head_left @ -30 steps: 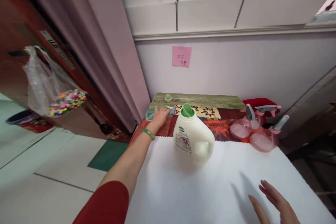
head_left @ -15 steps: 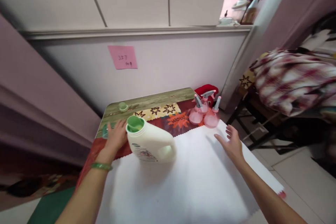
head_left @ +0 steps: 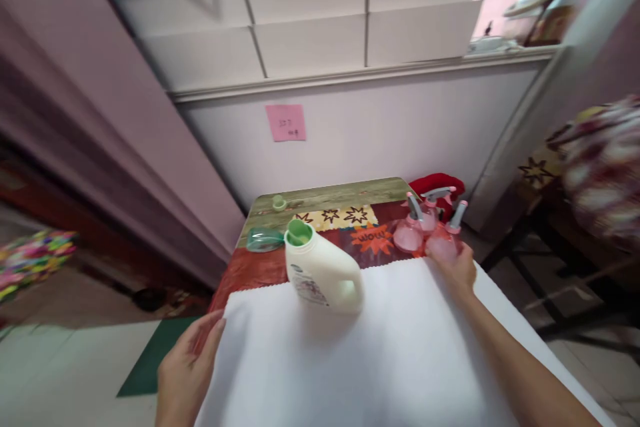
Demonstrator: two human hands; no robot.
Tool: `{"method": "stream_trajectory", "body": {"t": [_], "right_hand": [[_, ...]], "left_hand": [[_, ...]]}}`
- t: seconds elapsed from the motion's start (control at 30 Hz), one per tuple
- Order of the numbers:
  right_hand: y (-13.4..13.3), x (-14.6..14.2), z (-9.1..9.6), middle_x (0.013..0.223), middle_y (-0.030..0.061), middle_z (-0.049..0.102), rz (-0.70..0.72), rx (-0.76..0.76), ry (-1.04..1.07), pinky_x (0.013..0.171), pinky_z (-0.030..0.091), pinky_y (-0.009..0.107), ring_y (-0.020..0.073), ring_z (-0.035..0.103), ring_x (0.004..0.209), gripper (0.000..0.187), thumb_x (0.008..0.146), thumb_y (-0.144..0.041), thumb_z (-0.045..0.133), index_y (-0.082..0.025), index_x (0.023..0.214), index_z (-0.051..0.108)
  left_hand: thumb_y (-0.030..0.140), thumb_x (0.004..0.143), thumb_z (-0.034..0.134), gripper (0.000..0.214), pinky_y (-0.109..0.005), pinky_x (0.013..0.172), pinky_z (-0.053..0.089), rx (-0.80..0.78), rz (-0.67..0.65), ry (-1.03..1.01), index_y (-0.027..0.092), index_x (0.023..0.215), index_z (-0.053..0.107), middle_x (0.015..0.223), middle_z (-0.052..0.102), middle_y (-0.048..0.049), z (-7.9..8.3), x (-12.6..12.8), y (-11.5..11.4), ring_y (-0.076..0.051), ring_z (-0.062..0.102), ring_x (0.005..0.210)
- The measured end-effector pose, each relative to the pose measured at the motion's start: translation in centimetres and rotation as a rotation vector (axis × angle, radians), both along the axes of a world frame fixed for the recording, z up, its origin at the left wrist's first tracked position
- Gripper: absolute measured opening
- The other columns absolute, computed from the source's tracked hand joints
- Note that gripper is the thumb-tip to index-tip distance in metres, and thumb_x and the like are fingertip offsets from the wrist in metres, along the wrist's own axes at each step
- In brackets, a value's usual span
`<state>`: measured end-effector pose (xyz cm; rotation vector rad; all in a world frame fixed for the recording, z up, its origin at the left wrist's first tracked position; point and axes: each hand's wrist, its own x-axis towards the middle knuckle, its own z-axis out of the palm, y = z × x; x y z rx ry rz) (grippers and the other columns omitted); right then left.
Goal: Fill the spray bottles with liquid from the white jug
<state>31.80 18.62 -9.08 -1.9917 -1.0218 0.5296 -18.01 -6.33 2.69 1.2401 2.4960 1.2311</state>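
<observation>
A cream detergent bottle [head_left: 325, 270] with a green open mouth stands upright on a white cloth [head_left: 320, 360]. My right hand [head_left: 456, 273] has its thumb and fingers around the lower part of the nearest pink spray bottle [head_left: 444, 243]. Two more spray bottles, a left one [head_left: 407, 235] and a rear one [head_left: 429, 215], stand close against it. My left hand [head_left: 187, 360] is at the cloth's left edge with its fingers stretched out, holding nothing I can see. Behind the detergent bottle lie a clear green-tinted bottle [head_left: 263, 239] and a small green cap [head_left: 279, 203].
The table's patterned cover [head_left: 250, 267] shows beyond the cloth. A pink note [head_left: 286, 123] sticks to the white wall behind. At the right, a checked cloth [head_left: 607, 160] is piled above dark furniture legs. Something red [head_left: 437, 181] sits behind the spray bottles.
My right hand has moved in to the nearest spray bottle and closed around it. My left hand has drawn back from beside the detergent bottle to the cloth's left edge. The view has swung left.
</observation>
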Motion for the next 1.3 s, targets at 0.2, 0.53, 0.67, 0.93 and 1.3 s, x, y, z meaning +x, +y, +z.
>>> {"method": "stream_trajectory", "body": {"t": [0.2, 0.53, 0.67, 0.93, 1.3], "right_hand": [[-4.5, -0.3, 4.0, 0.135, 0.0285, 0.063, -0.019, 0.193, 0.018, 0.098, 0.049, 0.066, 0.0510, 0.062, 0.119, 0.107, 0.053, -0.066, 0.083, -0.016, 0.142, 0.051], [-15.6, -6.8, 13.8, 0.126, 0.0217, 0.069, 0.959, 0.352, 0.467, 0.085, 0.062, 0.053, 0.0423, 0.071, 0.109, 0.098, 0.057, -0.073, 0.083, -0.019, 0.134, 0.057], [-17.3, -11.9, 16.0, 0.127, 0.0201, 0.069, 1.308, 0.208, 0.872, 0.091, 0.059, 0.052, 0.0382, 0.070, 0.113, 0.104, 0.058, -0.079, 0.079, -0.017, 0.138, 0.054], [-18.1, -17.7, 15.7, 0.110, 0.0176, 0.076, 1.511, -0.242, 1.452, 0.077, 0.060, 0.048, 0.0323, 0.076, 0.086, 0.095, 0.054, -0.081, 0.078, -0.016, 0.123, 0.066], [-18.5, -18.8, 12.5, 0.131, 0.0141, 0.069, 1.298, -0.392, 1.901, 0.070, 0.064, 0.039, 0.0304, 0.074, 0.101, 0.093, 0.064, -0.085, 0.074, -0.024, 0.132, 0.061]], "left_hand": [[0.062, 0.078, 0.070, 0.047, -0.044, 0.097, 0.054, 0.163, 0.049, -0.216, 0.022, 0.102, 0.076, 0.106, 0.079, -0.0090, 3.8, 1.9, -1.8, -0.031, 0.071, 0.102], [0.047, 0.088, 0.071, 0.032, -0.043, 0.095, 0.057, 0.251, -0.674, -0.470, 0.022, 0.106, 0.080, 0.108, 0.078, -0.0141, 9.9, 9.9, 1.9, -0.030, 0.073, 0.104], [0.062, 0.090, 0.062, 0.053, -0.049, 0.108, 0.049, 0.166, -1.058, -0.702, 0.023, 0.124, 0.075, 0.130, 0.071, -0.0177, 10.5, 13.2, 4.6, -0.034, 0.065, 0.124], [0.062, 0.083, 0.071, 0.060, -0.048, 0.089, 0.058, 0.236, -1.184, -1.114, 0.020, 0.126, 0.069, 0.114, 0.075, -0.0197, 11.4, 15.6, 5.1, -0.039, 0.070, 0.114], [0.031, 0.086, 0.072, 0.018, -0.035, 0.077, 0.056, 0.263, -0.966, -1.005, 0.016, 0.095, 0.076, 0.105, 0.077, -0.0152, 11.8, 14.4, 4.9, -0.027, 0.072, 0.091]]}}
